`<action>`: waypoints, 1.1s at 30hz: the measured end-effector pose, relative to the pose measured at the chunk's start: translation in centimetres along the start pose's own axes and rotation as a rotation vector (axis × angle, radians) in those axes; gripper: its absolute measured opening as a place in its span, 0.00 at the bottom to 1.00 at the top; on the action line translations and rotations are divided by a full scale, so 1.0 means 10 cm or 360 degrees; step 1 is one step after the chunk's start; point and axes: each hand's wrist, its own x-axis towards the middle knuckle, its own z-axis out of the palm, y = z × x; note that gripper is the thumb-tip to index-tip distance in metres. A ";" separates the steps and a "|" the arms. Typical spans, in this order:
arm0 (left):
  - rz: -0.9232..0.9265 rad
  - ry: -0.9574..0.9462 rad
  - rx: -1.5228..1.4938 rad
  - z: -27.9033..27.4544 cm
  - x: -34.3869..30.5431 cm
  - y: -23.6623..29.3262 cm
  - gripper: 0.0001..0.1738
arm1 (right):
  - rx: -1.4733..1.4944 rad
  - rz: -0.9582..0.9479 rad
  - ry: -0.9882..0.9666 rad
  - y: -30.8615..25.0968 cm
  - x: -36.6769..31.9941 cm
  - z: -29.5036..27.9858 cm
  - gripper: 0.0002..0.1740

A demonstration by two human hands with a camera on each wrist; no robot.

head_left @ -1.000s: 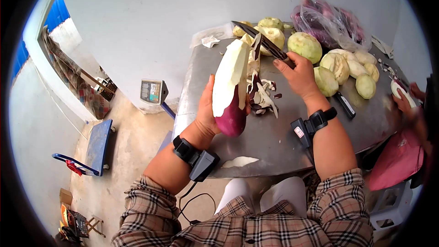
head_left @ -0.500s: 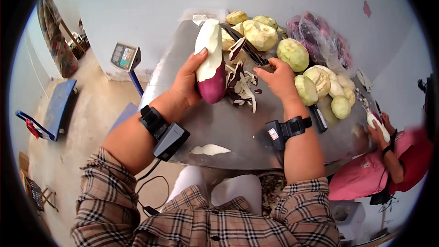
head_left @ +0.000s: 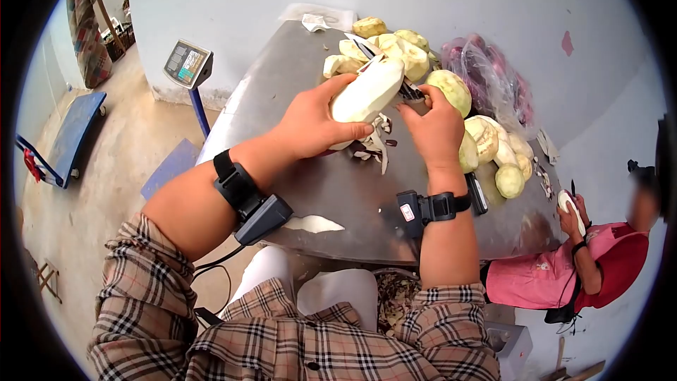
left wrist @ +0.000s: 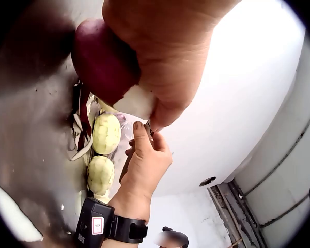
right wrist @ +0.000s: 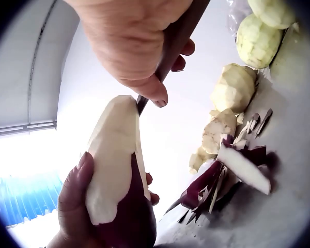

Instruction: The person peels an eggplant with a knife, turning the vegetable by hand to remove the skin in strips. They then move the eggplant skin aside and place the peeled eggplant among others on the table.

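Note:
My left hand (head_left: 310, 120) grips a partly peeled eggplant (head_left: 370, 92) over the metal table, its pale end tilted up and to the right. In the left wrist view the purple skin (left wrist: 101, 57) still covers the lower end. My right hand (head_left: 437, 127) holds a knife with a dark handle (right wrist: 181, 39), fingers curled round it. The blade (head_left: 363, 46) lies across the far side of the eggplant, mostly hidden behind it in the head view. Dark and white peelings (right wrist: 217, 181) lie heaped on the table beneath.
Several peeled eggplants (head_left: 509, 180) line the table's far and right side, before a plastic bag of purple ones (head_left: 490, 81). A black-handled tool (head_left: 477, 194) lies near my right wrist. A scale (head_left: 187, 63) stands left; another person (head_left: 585, 261) works at right. Below is a container of peelings (head_left: 397, 300).
My left hand has turned the eggplant from near upright to leaning right, toward the knife, and its purple end has dropped out of the head view. The head view has swung right.

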 end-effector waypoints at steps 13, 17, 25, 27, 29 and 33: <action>-0.0389 0.0158 -0.0711 -0.08 0.11 -0.11 0.38 | 0.0315 0.0101 0.0175 0.16 0.04 0.09 0.21; -0.0399 0.0238 -0.1158 -0.05 0.09 -0.07 0.30 | 0.0910 0.0287 -0.0030 0.12 0.03 0.06 0.14; -0.0337 0.0887 -0.1643 -0.37 0.38 -0.59 0.21 | 0.1339 0.0120 -0.0847 -0.59 -0.14 -0.14 0.29; -0.0246 0.0936 -0.1740 -0.43 0.41 -0.67 0.23 | 0.1339 0.0122 -0.1028 -0.68 -0.26 -0.22 0.36; -0.0307 0.1071 -0.1768 -0.44 0.44 -0.64 0.23 | 0.1311 0.0176 -0.1156 -0.79 -0.46 -0.32 0.38; -0.0360 0.1298 -0.1669 -0.47 0.37 -0.50 0.27 | 0.1175 0.0306 -0.1350 -0.77 -0.90 -0.22 0.45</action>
